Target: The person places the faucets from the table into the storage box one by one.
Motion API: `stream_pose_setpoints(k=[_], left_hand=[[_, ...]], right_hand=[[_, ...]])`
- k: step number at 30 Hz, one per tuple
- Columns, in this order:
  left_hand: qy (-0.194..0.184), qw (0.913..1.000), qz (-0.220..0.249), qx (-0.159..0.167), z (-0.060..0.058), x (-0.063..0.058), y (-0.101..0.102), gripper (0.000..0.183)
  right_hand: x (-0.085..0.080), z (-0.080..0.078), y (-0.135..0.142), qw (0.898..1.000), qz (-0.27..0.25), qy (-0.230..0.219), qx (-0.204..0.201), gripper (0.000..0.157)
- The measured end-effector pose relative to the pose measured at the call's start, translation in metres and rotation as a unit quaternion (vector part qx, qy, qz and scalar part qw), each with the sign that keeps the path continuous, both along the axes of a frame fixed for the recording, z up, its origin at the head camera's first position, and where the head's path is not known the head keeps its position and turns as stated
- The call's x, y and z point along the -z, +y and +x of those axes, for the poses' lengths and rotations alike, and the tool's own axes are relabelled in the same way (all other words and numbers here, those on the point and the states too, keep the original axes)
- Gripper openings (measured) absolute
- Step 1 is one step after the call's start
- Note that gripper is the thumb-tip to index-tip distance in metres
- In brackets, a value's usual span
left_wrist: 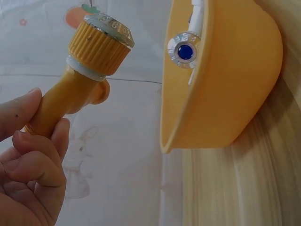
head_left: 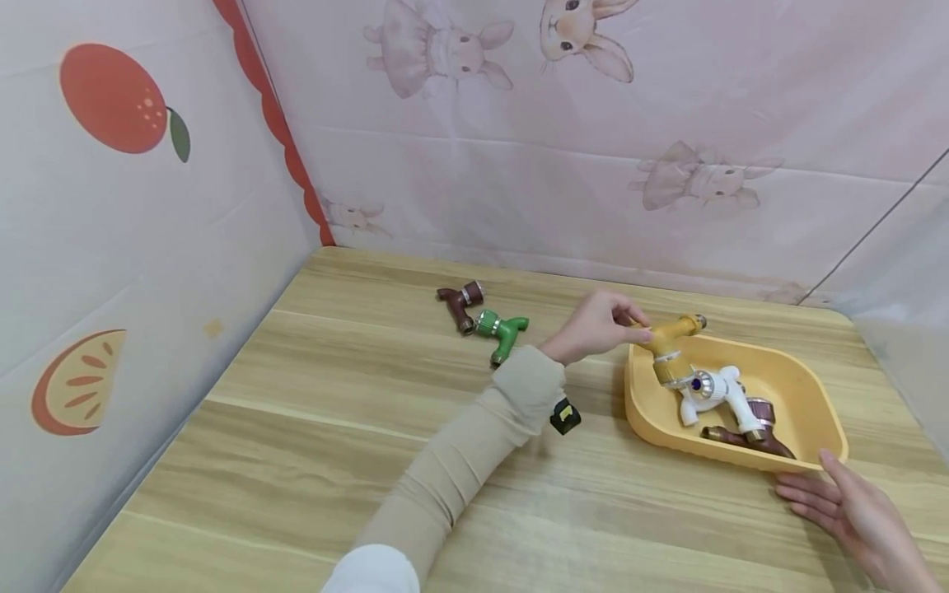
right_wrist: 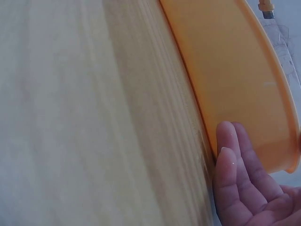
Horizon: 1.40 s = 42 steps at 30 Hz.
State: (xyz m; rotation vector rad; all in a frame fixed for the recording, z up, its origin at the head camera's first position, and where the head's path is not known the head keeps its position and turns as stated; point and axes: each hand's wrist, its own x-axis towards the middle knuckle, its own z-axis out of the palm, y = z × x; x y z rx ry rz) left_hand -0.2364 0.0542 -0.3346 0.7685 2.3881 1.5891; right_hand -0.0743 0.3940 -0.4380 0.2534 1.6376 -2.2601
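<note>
My left hand (head_left: 593, 328) pinches a yellow tap (head_left: 673, 336) by one end, between thumb and fingers. Its ribbed knob (left_wrist: 99, 49) tilts up in the left wrist view. The tap is over the left side of a yellow plastic basin (head_left: 811, 403). Inside the basin lie a white tap (head_left: 741, 403) with a blue-centred knob and a dark brown tap (head_left: 782, 445). At the basin's near right corner, my right hand (head_left: 863, 511) holds it, thumb over the rim and fingers (right_wrist: 226, 162) along the outer wall.
Left of the basin, another brown tap (head_left: 458, 306) and a green tap (head_left: 506, 333) lie close together on the wooden table (head_left: 296, 461). A small black item (head_left: 566, 417) with a yellow mark shows by the left wrist. Printed cloth walls (head_left: 474, 165) stand behind and at the left.
</note>
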Motion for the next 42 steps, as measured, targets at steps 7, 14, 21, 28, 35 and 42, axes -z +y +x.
stream_pose_setpoints(k=[7, 14, 21, 28, 35, 42], left_hand=[[0.009, 0.9991, -0.037, 0.018, 0.0, 0.009, 0.008, 0.009], [0.018, 0.997, -0.075, 0.004, 0.005, 0.018, 0.015, 0.01], [-0.004, 0.9959, -0.09, 0.004, 0.004, 0.031, 0.018, 0.01], [0.002, 0.992, -0.121, 0.037, 0.003, 0.034, 0.018, 0.01], [-0.007, 0.9914, -0.112, 0.067, 0.002, 0.037, 0.012, 0.019], [-0.044, 0.9949, -0.053, 0.073, 0.001, 0.035, -0.003, 0.025]], right_hand=[[0.001, -0.001, 0.001, 0.999, -0.036, 0.014, -0.014, 0.023], [0.001, -0.001, 0.002, 0.998, -0.06, 0.017, -0.019, 0.028], [0.004, -0.001, 0.002, 0.999, -0.04, 0.016, -0.014, 0.022], [0.005, -0.002, 0.002, 0.999, -0.03, 0.017, -0.014, 0.023], [0.003, -0.001, 0.0, 1.0, -0.01, 0.004, -0.004, 0.025], [0.004, -0.001, 0.0, 1.0, -0.023, 0.013, -0.01, 0.024]])
